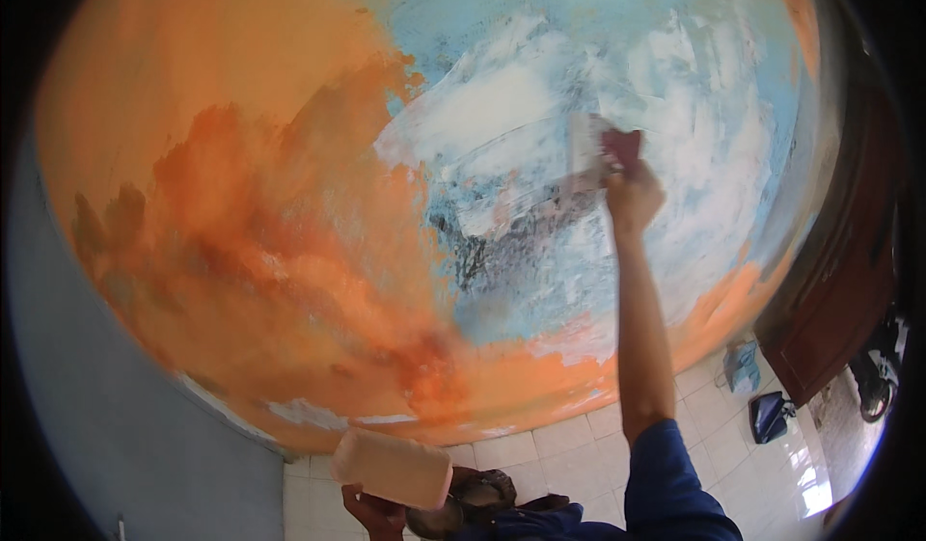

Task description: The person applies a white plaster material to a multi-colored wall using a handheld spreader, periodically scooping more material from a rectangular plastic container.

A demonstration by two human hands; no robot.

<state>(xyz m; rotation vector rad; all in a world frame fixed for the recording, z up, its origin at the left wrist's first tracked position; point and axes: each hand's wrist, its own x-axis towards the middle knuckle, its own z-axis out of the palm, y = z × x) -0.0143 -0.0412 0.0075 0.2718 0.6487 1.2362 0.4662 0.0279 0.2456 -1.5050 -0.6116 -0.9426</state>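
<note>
A wide painted wall (289, 155) fills the view, orange on the left and blue with white patches on the right. Up on the white patch, my right hand (635, 202) is closed round a maroon-handled scraper (622, 148). Its pale blade is smeared by motion and seems to lie against the wall; dark streaks and white smears run beside it. Low in front of me, my left hand (374, 514) grips a peach-coloured rectangular block or tray (394, 468) from beneath. What the tray carries, if anything, cannot be made out.
Pale floor tiles (540, 449) run along the wall's foot. A grey wall (164, 445) stands at left. At right are a brown door (834, 300), a light-blue plastic bag (743, 367), a dark dustpan-like object (769, 418) and a wheel (876, 398) beyond the doorway.
</note>
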